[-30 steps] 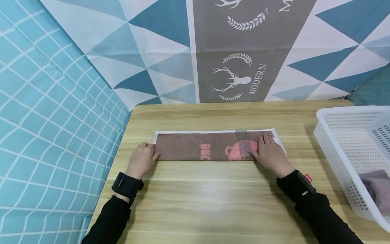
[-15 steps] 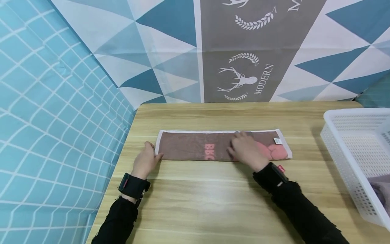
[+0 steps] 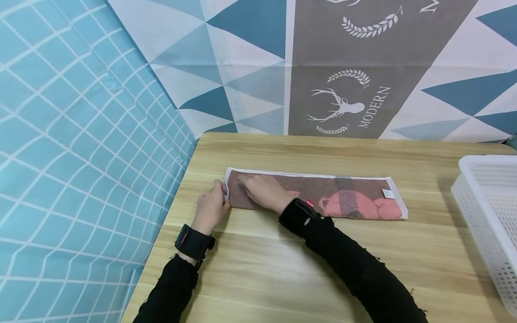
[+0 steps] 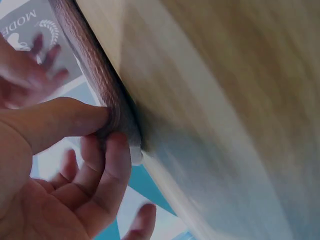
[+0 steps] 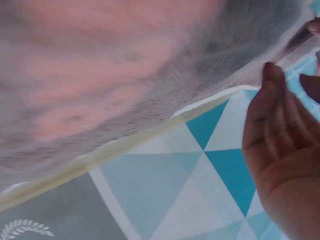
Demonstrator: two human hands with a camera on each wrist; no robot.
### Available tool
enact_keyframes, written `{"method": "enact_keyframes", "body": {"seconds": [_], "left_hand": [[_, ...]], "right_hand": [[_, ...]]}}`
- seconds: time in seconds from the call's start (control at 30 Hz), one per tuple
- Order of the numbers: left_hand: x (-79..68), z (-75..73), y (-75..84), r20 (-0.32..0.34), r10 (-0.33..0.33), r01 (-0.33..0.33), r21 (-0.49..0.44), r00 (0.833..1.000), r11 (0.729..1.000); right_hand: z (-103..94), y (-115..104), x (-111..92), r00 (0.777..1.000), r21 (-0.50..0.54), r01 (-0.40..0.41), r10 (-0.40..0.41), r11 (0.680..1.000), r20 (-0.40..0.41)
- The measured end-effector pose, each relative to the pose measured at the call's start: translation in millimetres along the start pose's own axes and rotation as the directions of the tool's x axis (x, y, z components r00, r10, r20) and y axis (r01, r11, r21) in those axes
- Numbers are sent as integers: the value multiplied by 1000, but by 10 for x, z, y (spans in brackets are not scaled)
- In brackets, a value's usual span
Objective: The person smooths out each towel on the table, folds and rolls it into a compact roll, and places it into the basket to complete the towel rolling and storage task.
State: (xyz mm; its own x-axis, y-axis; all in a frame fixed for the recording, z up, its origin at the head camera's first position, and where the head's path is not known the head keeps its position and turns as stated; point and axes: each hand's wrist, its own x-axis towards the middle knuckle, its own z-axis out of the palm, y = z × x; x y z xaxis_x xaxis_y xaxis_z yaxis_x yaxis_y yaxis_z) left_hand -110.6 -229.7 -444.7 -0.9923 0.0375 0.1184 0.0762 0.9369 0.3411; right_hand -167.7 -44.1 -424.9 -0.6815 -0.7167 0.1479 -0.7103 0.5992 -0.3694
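A brown towel lies folded into a long strip on the table, with a white border, pink bear and small white label. At its left end, my left hand pinches the near corner; the left wrist view shows the thumb and fingers on either side of the cloth. My right hand is over the towel's left part, close to the left hand. Its fingers look loosely extended in the right wrist view, and no cloth is plainly gripped. Part of the lettering is hidden beneath it.
A white perforated basket stands on the right side of the wooden table. Behind the table hangs a patterned cloth with triangles and a deer print. A blue checked cloth borders the left side.
My right hand has swept left along the towel from its right end to near the left end. The left hand still holds the left end. The head view has turned left.
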Motion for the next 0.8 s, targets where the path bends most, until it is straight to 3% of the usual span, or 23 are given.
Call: {"method": "enact_keyframes", "body": {"seconds": [0.07,0.17,0.33,0.4,0.5,0.6,0.7,0.8], "left_hand": [[-6,20,34,-20,30,-30,6,999,1000],[-14,39,68,-4,-2,2,12,1000,1000],[1,44,82,53,-104,100,85,993,991],[-3,40,77,39,-96,92,104,995,990],[-16,30,64,-30,6,-3,96,1000,995],[-29,12,67,-81,139,-132,82,987,988],[-27,0,98,-76,220,-215,72,972,974],[-19,-5,143,-55,262,-257,73,964,964]], "right_hand": [[6,-10,85,998,79,20,-25,997,62],[16,-29,172,986,182,25,-54,983,157],[61,-73,242,974,200,2,-48,980,224],[76,-94,252,972,184,5,-48,983,228],[73,-120,256,975,162,25,-60,987,212],[49,-128,249,980,123,16,-40,992,196],[27,-120,239,983,45,-7,-2,999,184],[28,-95,233,986,-26,-28,31,999,164]]}}
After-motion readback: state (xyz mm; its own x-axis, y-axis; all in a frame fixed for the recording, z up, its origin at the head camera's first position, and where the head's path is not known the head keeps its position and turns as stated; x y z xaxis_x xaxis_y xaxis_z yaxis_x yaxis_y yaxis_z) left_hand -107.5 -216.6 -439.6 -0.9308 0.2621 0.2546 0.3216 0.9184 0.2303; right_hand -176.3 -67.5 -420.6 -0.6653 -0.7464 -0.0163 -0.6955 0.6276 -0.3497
